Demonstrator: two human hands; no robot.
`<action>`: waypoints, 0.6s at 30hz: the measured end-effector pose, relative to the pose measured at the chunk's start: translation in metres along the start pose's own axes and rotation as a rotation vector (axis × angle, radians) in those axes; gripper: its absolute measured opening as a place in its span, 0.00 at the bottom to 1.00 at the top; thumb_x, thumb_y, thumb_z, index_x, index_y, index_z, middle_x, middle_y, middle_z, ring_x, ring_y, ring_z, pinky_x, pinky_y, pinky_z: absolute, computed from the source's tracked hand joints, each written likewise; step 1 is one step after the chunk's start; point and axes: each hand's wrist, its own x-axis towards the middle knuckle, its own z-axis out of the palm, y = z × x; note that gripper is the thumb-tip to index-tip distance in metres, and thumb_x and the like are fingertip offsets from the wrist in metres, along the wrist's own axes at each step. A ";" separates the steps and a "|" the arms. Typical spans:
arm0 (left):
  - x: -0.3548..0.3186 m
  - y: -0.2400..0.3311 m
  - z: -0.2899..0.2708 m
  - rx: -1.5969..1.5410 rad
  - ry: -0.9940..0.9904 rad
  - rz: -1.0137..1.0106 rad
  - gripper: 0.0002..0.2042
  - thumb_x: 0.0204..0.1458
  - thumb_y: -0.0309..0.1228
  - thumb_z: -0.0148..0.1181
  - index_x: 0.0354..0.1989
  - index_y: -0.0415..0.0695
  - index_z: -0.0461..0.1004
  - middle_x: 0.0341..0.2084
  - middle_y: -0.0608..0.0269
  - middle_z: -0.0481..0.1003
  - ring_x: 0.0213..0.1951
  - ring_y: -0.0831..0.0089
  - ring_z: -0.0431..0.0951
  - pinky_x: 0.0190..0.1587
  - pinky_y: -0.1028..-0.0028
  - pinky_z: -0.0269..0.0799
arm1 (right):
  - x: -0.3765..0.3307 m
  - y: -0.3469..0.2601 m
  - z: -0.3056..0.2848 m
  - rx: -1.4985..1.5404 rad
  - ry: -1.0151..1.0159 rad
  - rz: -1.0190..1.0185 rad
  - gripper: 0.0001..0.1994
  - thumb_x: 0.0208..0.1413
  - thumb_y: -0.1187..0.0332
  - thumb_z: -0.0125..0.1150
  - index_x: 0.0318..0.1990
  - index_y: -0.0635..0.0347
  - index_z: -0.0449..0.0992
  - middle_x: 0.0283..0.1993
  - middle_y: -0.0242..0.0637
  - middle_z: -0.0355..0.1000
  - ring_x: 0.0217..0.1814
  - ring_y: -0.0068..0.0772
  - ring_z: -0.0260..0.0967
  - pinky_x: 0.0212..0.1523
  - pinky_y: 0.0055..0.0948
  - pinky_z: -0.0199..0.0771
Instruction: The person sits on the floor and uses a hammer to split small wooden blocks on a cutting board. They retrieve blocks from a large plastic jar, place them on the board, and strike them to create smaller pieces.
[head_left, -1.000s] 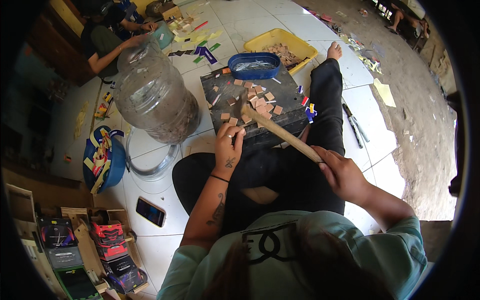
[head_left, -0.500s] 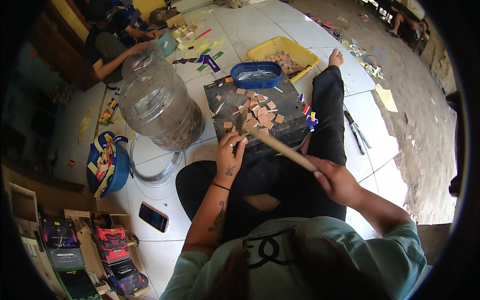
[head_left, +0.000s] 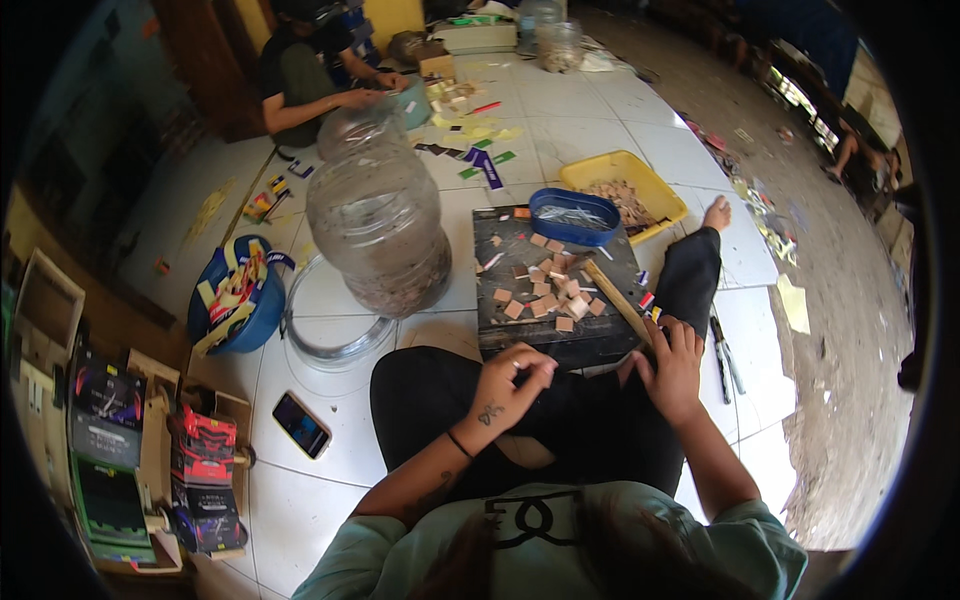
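Note:
A hammer with a wooden handle (head_left: 617, 297) lies across the black block (head_left: 497, 332), its dark head among small wooden squares (head_left: 545, 285). My right hand (head_left: 675, 365) is at the handle's near end, fingers stretched out and apart from the thumb, not wrapped round it. My left hand (head_left: 510, 388) hovers over my lap just in front of the block, its fingers curled together with the thumb. Whatever those fingertips may hold is too small to make out. On the block's far side stands a blue oval tub (head_left: 575, 236) of thin metal pieces.
A yellow basin (head_left: 655, 218) of wooden pieces sits beyond the block. Left are a big clear plastic jar (head_left: 375, 225), a wire coil (head_left: 335, 350), a blue bucket (head_left: 262, 325) of strips, a phone (head_left: 301, 425) and toy trucks (head_left: 110, 440). Another person (head_left: 300, 95) works at far left.
My right hand has loosened from the hammer, now resting on the block. The left hand has drawn back from the block's edge toward my lap. The view has shifted left.

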 end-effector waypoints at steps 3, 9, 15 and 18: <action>-0.011 0.019 0.009 -0.046 -0.086 0.000 0.04 0.55 0.24 0.61 0.33 0.36 0.77 0.26 0.61 0.75 0.28 0.76 0.78 0.31 0.76 0.71 | 0.015 -0.031 -0.011 0.824 -0.136 0.061 0.19 0.50 0.67 0.68 0.50 0.62 0.75 0.45 0.40 0.70 0.45 0.36 0.69 0.43 0.32 0.67; -0.019 0.030 0.007 -0.112 -0.057 -0.035 0.03 0.54 0.23 0.60 0.32 0.35 0.75 0.26 0.62 0.74 0.26 0.78 0.76 0.31 0.78 0.70 | 0.042 -0.069 -0.014 1.434 -0.408 0.263 0.07 0.58 0.73 0.63 0.39 0.67 0.78 0.33 0.34 0.76 0.33 0.20 0.71 0.37 0.20 0.71; -0.016 0.028 0.005 -0.541 -0.070 -0.268 0.10 0.65 0.31 0.50 0.38 0.37 0.72 0.27 0.65 0.73 0.28 0.81 0.73 0.31 0.81 0.69 | 0.051 -0.081 -0.010 1.801 -0.493 0.345 0.06 0.60 0.75 0.60 0.38 0.72 0.77 0.33 0.33 0.75 0.36 0.18 0.71 0.37 0.19 0.71; -0.019 0.026 -0.002 -0.556 -0.271 -0.380 0.14 0.66 0.35 0.46 0.35 0.37 0.72 0.24 0.67 0.71 0.26 0.82 0.70 0.29 0.81 0.67 | 0.052 -0.082 -0.008 1.714 -0.383 0.256 0.07 0.60 0.72 0.60 0.36 0.70 0.78 0.31 0.33 0.75 0.35 0.19 0.71 0.37 0.19 0.70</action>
